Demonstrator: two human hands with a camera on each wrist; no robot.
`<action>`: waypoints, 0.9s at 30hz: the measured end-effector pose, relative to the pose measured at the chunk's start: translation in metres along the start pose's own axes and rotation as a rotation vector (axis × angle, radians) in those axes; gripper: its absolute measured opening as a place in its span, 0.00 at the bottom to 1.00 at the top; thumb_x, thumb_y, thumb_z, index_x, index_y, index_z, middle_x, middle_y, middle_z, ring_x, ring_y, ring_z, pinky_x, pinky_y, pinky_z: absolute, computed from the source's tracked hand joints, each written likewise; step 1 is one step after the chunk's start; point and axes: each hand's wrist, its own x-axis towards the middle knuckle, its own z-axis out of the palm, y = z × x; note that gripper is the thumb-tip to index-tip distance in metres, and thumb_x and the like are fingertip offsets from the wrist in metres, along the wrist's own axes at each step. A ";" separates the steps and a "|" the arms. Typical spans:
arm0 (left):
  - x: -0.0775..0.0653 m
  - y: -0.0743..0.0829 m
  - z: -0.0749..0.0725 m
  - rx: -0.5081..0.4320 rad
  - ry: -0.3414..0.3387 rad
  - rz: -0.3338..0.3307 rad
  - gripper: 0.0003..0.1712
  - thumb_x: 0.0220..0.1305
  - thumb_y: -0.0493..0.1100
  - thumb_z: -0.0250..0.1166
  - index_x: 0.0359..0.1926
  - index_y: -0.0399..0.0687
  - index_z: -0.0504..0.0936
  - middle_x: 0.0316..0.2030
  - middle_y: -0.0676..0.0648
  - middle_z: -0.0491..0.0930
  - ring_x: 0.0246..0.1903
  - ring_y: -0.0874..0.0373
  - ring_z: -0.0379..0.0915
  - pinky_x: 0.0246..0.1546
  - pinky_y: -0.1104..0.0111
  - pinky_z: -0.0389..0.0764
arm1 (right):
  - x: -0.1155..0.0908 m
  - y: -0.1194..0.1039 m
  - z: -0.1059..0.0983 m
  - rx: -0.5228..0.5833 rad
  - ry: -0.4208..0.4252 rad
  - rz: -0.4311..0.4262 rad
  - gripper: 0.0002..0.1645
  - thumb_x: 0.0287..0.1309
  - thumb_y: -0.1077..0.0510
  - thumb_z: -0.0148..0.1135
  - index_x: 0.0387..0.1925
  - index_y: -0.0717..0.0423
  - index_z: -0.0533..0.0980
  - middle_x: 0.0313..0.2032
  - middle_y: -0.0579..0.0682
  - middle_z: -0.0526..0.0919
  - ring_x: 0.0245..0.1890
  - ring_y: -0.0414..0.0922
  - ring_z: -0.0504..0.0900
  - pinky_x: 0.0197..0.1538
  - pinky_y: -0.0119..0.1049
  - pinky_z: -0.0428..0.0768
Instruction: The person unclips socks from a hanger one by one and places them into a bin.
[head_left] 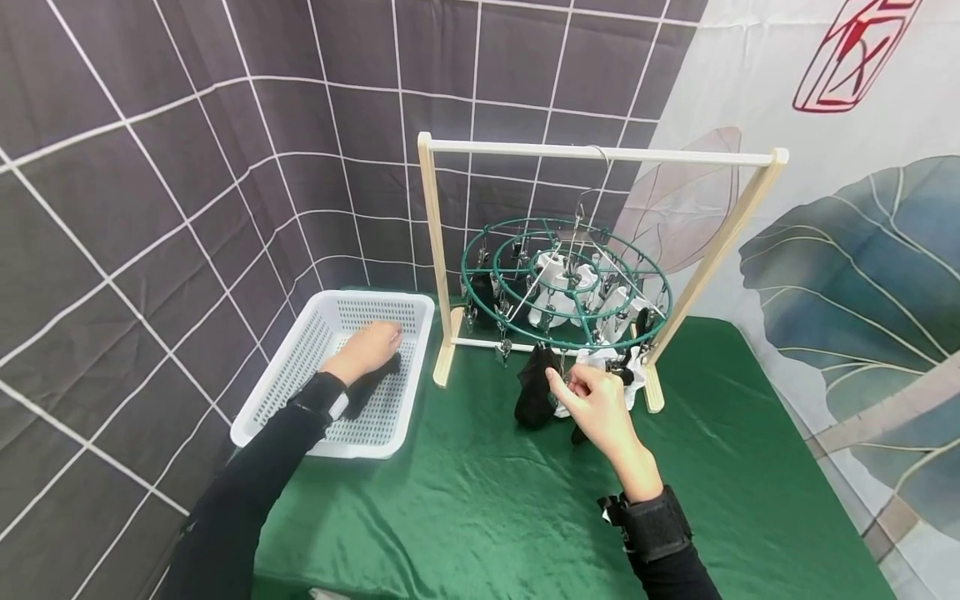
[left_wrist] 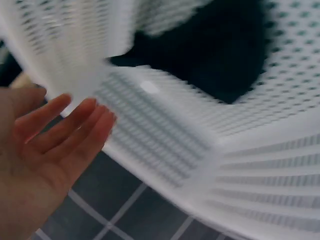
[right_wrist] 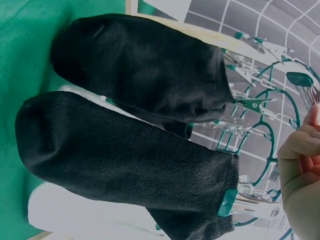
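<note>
My left hand point(head_left: 367, 350) is inside the white plastic basket point(head_left: 408, 400), above a black sock point(head_left: 371, 390). In the left wrist view its fingers are loosely bent and apart from the dark cloth. My right hand point(head_left: 597, 408) is at the front of a round green clip hanger point(head_left: 480, 312). Between thumb and forefinger it pinches a metal clip with a green tip point(right_wrist: 300, 79). Beside that hand two black socks hang from clips, an upper one point(right_wrist: 145, 65) and a lower one point(right_wrist: 125, 145). A white sock point(right_wrist: 90, 212) shows behind the lower one.
The hanger hooks over the white bar point(head_left: 517, 148) of a wooden stand with slanted legs point(head_left: 712, 258). More white and black pieces hang from its rings. Green cloth point(head_left: 480, 500) covers the table. A grey grid curtain point(head_left: 352, 125) stands close behind and to the left.
</note>
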 end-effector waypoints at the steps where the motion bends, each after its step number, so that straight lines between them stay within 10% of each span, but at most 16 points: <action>1: 0.002 0.009 -0.002 -0.006 0.092 0.027 0.18 0.77 0.39 0.49 0.56 0.31 0.78 0.48 0.34 0.84 0.50 0.40 0.81 0.54 0.50 0.80 | 0.000 0.000 0.000 0.002 -0.001 0.005 0.30 0.54 0.64 0.71 0.12 0.53 0.58 0.15 0.37 0.55 0.17 0.30 0.53 0.23 0.25 0.55; 7: 0.013 0.077 -0.004 -0.063 0.762 0.439 0.09 0.66 0.29 0.55 0.45 0.31 0.78 0.38 0.36 0.79 0.39 0.42 0.76 0.43 0.55 0.79 | -0.002 -0.001 0.000 0.024 -0.019 0.027 0.29 0.56 0.63 0.70 0.13 0.52 0.60 0.15 0.38 0.56 0.17 0.30 0.55 0.23 0.26 0.56; 10: 0.016 0.109 -0.001 -0.045 0.922 0.642 0.11 0.62 0.28 0.56 0.45 0.31 0.77 0.40 0.36 0.78 0.41 0.43 0.75 0.47 0.55 0.79 | -0.001 -0.002 0.001 0.034 -0.025 0.027 0.28 0.56 0.64 0.70 0.13 0.51 0.61 0.15 0.39 0.57 0.17 0.30 0.55 0.23 0.26 0.56; 17: 0.015 0.161 0.005 0.068 0.700 0.663 0.19 0.78 0.44 0.47 0.59 0.40 0.76 0.52 0.39 0.75 0.55 0.44 0.72 0.70 0.52 0.68 | 0.000 -0.002 -0.001 0.043 -0.019 0.006 0.27 0.57 0.64 0.69 0.13 0.51 0.61 0.14 0.40 0.58 0.17 0.30 0.56 0.23 0.25 0.57; 27: 0.013 0.173 0.015 0.057 0.656 0.577 0.15 0.79 0.47 0.52 0.50 0.46 0.83 0.53 0.38 0.73 0.46 0.47 0.71 0.51 0.57 0.75 | -0.002 -0.003 -0.005 0.050 -0.047 0.039 0.27 0.59 0.62 0.68 0.14 0.51 0.61 0.15 0.40 0.58 0.16 0.31 0.57 0.22 0.27 0.57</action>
